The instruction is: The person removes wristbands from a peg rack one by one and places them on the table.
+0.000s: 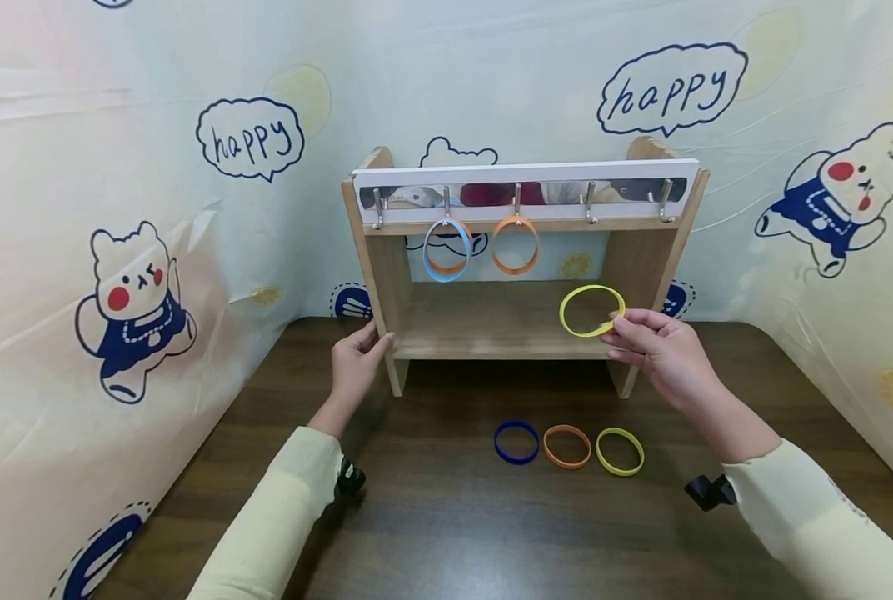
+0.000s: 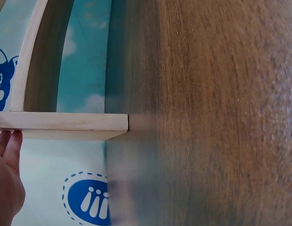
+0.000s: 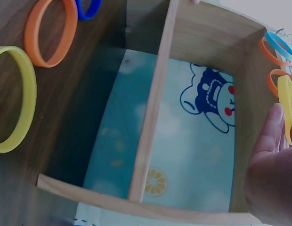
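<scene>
A yellow silicone wristband [image 1: 592,311] is pinched at its right edge by my right hand [image 1: 664,350], in front of the shelf's right half. My left hand [image 1: 356,367] holds the left side panel of the wooden shelf rack [image 1: 502,346] at its front edge; in the left wrist view its fingers [image 2: 13,150] lie against the panel's outer face. From the second hook hang a light blue wristband [image 1: 426,260] and an orange one behind it. Another orange wristband [image 1: 516,271] hangs from the third hook [image 1: 517,198].
Blue [image 1: 497,454], orange [image 1: 567,466] and yellow wristbands [image 1: 621,472] lie in a row on the dark wood table [image 1: 446,533] before the rack. The rack's top rail also bears bare hooks, one at left and two at right. A printed curtain [image 1: 431,75] encloses the back and sides.
</scene>
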`<state>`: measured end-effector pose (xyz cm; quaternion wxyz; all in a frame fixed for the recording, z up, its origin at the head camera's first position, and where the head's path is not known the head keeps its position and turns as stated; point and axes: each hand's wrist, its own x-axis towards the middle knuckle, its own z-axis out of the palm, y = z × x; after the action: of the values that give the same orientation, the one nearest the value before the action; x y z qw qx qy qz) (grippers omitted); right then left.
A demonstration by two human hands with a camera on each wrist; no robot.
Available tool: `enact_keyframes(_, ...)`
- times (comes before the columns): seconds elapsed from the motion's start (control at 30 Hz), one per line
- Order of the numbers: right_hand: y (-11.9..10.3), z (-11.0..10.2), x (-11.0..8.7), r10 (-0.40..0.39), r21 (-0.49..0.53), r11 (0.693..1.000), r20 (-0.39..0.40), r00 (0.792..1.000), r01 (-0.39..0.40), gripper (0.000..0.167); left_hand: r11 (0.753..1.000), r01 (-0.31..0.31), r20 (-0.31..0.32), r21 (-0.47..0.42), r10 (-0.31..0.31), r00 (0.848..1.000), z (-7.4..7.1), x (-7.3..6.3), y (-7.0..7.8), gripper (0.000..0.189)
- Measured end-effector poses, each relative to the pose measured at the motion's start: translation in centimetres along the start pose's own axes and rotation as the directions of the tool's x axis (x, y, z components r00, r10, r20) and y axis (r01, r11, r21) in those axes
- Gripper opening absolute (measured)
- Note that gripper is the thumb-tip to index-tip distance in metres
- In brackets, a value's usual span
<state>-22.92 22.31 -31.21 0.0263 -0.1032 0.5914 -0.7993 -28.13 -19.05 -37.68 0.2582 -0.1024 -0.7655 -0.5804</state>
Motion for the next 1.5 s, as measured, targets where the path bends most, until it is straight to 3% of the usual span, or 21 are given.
enact_keyframes(0.43, 0.6, -2.2, -1.0, 0.031, -0.006, 0.999, 0.022, 0.999, -0.031, 0.01, 1.0, -0.002, -0.002, 0.01, 0.003, 1.0, 0.2, 0.3, 0.0, 0.04)
enact_keyframes(0.67, 1.1, -3.2, -1.5, 0.047, -0.013, 0.999, 0.025, 0.999, -0.047, 0.01, 1.0, 0.002, -0.019, -0.026, -0.003, 1.0, 0.4, 1.4, -3.7, 0.041)
enact_keyframes(0.73, 1.3, -3.5, -1.6, 0.051, -0.02, 0.999, 0.023, 0.998, -0.051, 0.01, 1.0, 0.0, -0.024, -0.027, 0.0, 1.0, 0.4, 1.4, -4.0, 0.041)
enact_keyframes(1.5, 3.3, -6.9, -3.3, 0.139, -0.15, 0.979, 0.0, 0.99, -0.138, 0.007, 1.0, 0.006, -0.03, -0.015, -0.007, 1.0, 0.3, 1.3, -4.2, 0.04)
